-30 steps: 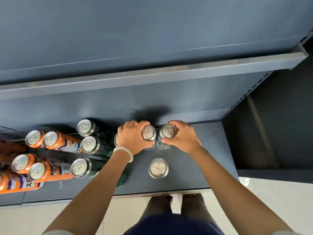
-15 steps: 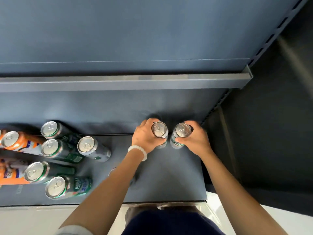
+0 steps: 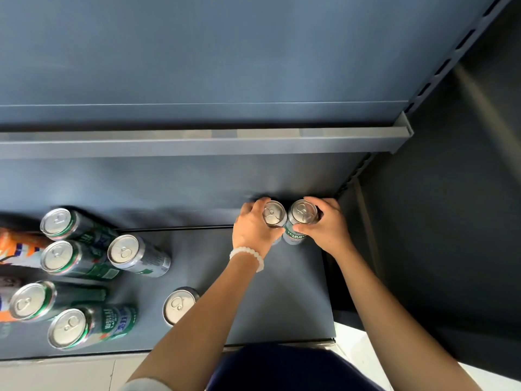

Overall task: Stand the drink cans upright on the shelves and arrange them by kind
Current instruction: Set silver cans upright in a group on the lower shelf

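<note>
My left hand (image 3: 253, 231) grips a silver and green can (image 3: 274, 213) and my right hand (image 3: 328, 227) grips a matching Harbin can (image 3: 302, 214). Both cans stand upright, side by side and touching, at the back right corner of the bottom shelf (image 3: 282, 292). Another can of the same look (image 3: 177, 306) stands upright near the shelf's front, partly hidden by my left forearm. Several green cans (image 3: 67, 328) stand at the left, with a silver one (image 3: 124, 252) beside them. Orange cans (image 3: 17, 246) show at the left edge.
The upper shelf's metal front rail (image 3: 197, 142) overhangs the back of the bottom shelf. A dark side panel (image 3: 423, 249) closes the right end. Pale floor tiles (image 3: 56, 373) lie below the shelf's front edge, and my dark clothing (image 3: 282, 368) shows at the bottom.
Both hands have carried their cans to the right and back, into the shelf's rear right corner. The view has shifted right, so the orange cans have slid toward the left edge.
</note>
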